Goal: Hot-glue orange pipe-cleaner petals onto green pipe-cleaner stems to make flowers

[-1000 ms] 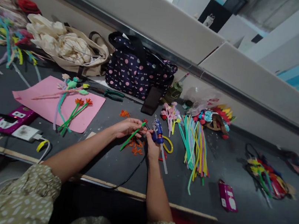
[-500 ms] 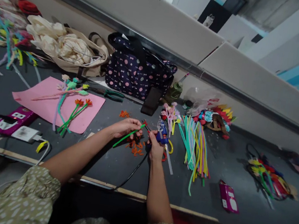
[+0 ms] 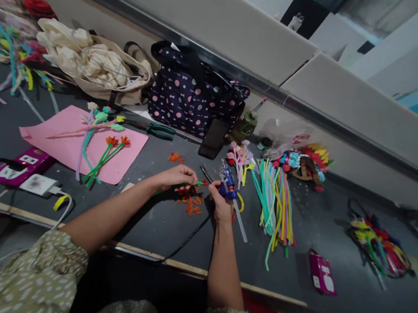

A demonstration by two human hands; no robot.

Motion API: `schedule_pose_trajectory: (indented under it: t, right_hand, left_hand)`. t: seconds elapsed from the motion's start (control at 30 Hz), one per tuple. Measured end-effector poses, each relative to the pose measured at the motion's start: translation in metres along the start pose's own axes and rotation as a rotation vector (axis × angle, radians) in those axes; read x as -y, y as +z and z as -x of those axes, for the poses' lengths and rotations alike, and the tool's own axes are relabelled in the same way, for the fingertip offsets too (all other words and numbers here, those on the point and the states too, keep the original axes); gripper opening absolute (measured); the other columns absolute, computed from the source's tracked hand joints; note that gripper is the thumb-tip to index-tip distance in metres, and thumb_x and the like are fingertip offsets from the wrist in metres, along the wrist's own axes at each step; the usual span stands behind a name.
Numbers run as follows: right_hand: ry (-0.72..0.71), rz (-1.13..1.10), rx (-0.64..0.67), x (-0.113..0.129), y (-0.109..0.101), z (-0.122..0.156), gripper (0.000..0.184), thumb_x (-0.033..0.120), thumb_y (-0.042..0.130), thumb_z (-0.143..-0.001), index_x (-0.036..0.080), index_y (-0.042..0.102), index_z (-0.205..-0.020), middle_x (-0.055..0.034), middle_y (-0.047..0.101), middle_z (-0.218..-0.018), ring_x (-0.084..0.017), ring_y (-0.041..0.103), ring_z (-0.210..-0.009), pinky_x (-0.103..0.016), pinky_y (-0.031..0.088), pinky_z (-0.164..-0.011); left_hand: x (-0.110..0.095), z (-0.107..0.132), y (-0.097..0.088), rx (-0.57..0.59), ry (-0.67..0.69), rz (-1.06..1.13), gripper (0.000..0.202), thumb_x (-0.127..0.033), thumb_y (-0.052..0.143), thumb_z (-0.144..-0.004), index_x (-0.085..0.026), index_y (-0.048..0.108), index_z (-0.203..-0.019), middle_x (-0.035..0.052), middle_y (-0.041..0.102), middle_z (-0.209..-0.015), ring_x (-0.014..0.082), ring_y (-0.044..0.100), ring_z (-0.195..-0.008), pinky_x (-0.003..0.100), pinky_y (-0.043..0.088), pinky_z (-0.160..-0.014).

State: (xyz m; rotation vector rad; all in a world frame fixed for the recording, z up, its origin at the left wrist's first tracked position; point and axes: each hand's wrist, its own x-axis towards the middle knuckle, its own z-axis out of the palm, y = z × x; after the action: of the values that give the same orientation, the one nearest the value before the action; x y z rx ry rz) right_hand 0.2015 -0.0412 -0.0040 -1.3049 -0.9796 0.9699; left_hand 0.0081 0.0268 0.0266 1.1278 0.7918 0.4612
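Observation:
My left hand (image 3: 179, 177) is closed in a pinch around a green fuzzy stem (image 3: 199, 183) with a red tip, possibly a pipe cleaner. My right hand (image 3: 221, 200) grips dark, thin-tipped tweezers (image 3: 206, 173), which point up and to the left. Its fingertips are close to the red tip; whether they touch it I cannot tell. Small orange pieces (image 3: 190, 205) lie scattered on the table under my hands, with another little orange pile (image 3: 176, 157) farther back. Beside my right hand lies a blue glue gun (image 3: 229, 183) with a clear glue stick (image 3: 240, 223) protruding.
Orange flowers on green stems (image 3: 109, 154) rest on pink paper (image 3: 59, 129) at left. Colourful pipe cleaners (image 3: 278, 203) lie at right. Behind are a phone (image 3: 213, 139), pliers (image 3: 160, 131) and a dotted bag (image 3: 190, 96). A black cable (image 3: 188, 240) crosses the table's front edge.
The green stem has turned, so its red tip is lower and nearer my right fingers. The tweezers have swung to point away from the tip, up and left.

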Motion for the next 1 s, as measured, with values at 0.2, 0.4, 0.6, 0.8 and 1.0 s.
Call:
schedule_pose_trajectory:
  t: [0.2, 0.4, 0.6, 0.8, 1.0]
  right_hand:
    - [-0.007, 0.048, 0.053, 0.01, 0.0, 0.004, 0.03, 0.042, 0.078, -0.072, 0.019, 0.063, -0.084, 0.0019, 0.061, -0.077, -0.012, 0.047, -0.063, -0.03, 0.043, -0.063]
    - [-0.093, 0.136, 0.065, 0.017, 0.004, 0.006, 0.022, 0.038, 0.076, -0.076, 0.019, 0.064, -0.08, 0.001, 0.062, -0.074, -0.014, 0.049, -0.063, -0.032, 0.045, -0.064]
    - [-0.127, 0.156, 0.072, 0.012, 0.002, 0.004, 0.023, 0.039, 0.075, -0.077, 0.019, 0.065, -0.081, 0.0016, 0.062, -0.075, -0.013, 0.051, -0.063, -0.03, 0.045, -0.062]
    - [-0.134, 0.193, 0.05, 0.014, 0.003, 0.006, 0.02, 0.037, 0.074, -0.078, 0.02, 0.064, -0.082, 0.0014, 0.063, -0.075, -0.013, 0.053, -0.064, -0.029, 0.046, -0.063]
    - [-0.162, 0.184, 0.014, 0.015, 0.005, 0.007, 0.019, 0.036, 0.073, -0.078, 0.019, 0.064, -0.083, 0.0008, 0.064, -0.076, -0.013, 0.053, -0.065, -0.029, 0.047, -0.065]
  left_hand:
    - [0.001, 0.001, -0.001, 0.012, 0.021, -0.055, 0.013, -0.027, 0.065, -0.071, -0.014, 0.065, -0.075, -0.0015, 0.055, -0.053, 0.0054, 0.039, -0.037, 0.017, 0.027, -0.036]
    - [0.003, 0.0, -0.001, 0.03, 0.025, -0.092, 0.015, -0.029, 0.066, -0.072, -0.015, 0.065, -0.075, -0.0017, 0.055, -0.052, 0.0058, 0.041, -0.037, 0.017, 0.029, -0.037]
    - [0.0, 0.002, 0.001, 0.032, 0.033, -0.114, 0.016, -0.03, 0.066, -0.072, -0.015, 0.065, -0.075, -0.0025, 0.054, -0.052, 0.006, 0.041, -0.037, 0.017, 0.031, -0.038]
    - [-0.002, 0.003, 0.002, 0.034, 0.052, -0.14, 0.015, -0.028, 0.065, -0.071, -0.015, 0.066, -0.076, -0.0027, 0.055, -0.051, 0.0062, 0.041, -0.037, 0.017, 0.031, -0.038]
    - [-0.005, 0.005, 0.004, 0.026, 0.063, -0.146, 0.013, -0.026, 0.062, -0.07, -0.015, 0.065, -0.076, -0.0029, 0.054, -0.051, 0.0065, 0.041, -0.038, 0.017, 0.031, -0.038]
